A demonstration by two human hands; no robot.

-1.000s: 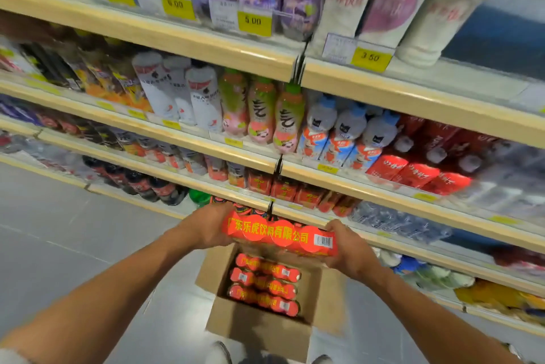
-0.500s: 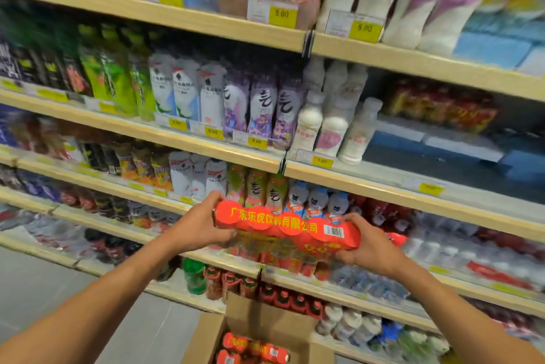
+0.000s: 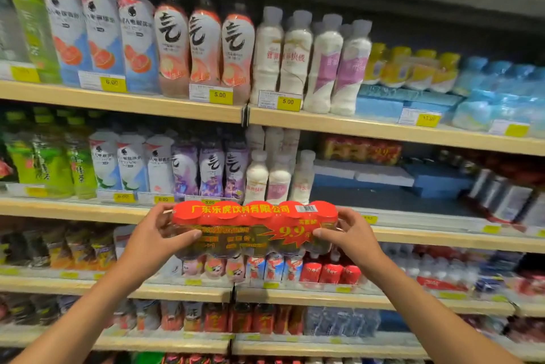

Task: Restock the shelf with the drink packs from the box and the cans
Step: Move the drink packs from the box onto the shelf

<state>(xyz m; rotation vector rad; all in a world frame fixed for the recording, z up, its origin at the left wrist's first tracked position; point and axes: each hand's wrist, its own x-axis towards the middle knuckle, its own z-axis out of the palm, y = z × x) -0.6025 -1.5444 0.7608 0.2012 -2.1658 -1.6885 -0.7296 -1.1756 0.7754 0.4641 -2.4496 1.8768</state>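
Red caps run along the top of the drink pack, a row of small bottles wrapped in clear plastic with yellow writing. It is up in the air in front of the shelves, a little below the middle of the view, and it rests on nothing. The left hand grips its 9 o'clock end, with the thumb on the front and the fingers curled over the top. The right hand grips the 3 o'clock end the same way. At about 2 o'clock from the pack there is a bare dark spot on a shelf. Further back, at 1 o'clock, sits what looks like another red pack of the same kind. I think this pack goes there, so the job is only partly done: it is not on the shelf yet. White bottles stand at 12 o'clock, just beside the bare spot. The box is out of view, so I cannot tell how many packs are left. Some dark cans at 3 o'clock are too blurry to read.
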